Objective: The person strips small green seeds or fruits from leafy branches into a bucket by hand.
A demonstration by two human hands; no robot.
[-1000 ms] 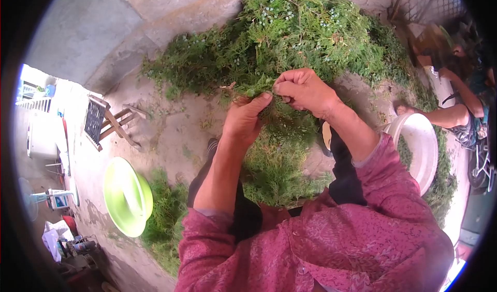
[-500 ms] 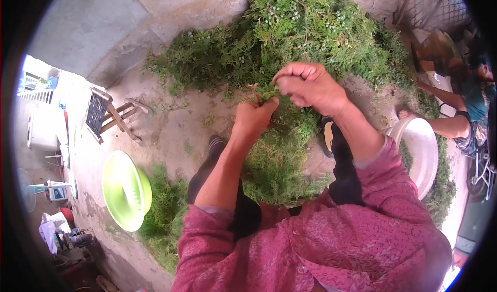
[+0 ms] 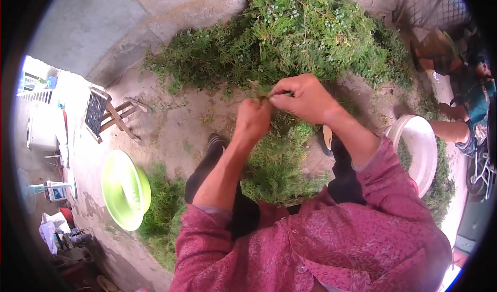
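Observation:
My left hand [image 3: 252,120] is closed around a small arborvitae sprig [image 3: 260,91], whose leafy tip shows above the fist. Right beside it, my right hand [image 3: 306,101] is pinched with its fingertips against the same sprig, close to my left thumb. Most of the sprig is hidden by the fingers. Beyond both hands rises a big heap of arborvitae branches [image 3: 305,38] with pale bluish cones. Below them, between my feet, lies a pile of loose green sprigs [image 3: 279,162].
A lime-green basin [image 3: 111,193] rests tilted against more greenery [image 3: 160,209] at left. Past it is a small wooden folding stool [image 3: 116,113]. A white bucket [image 3: 420,154] stands by my right knee. At far right another person's arm [image 3: 448,130] shows.
My right hand has come down and left, from raised above the sprig to touching it beside my left hand. The other person at right has shifted an arm.

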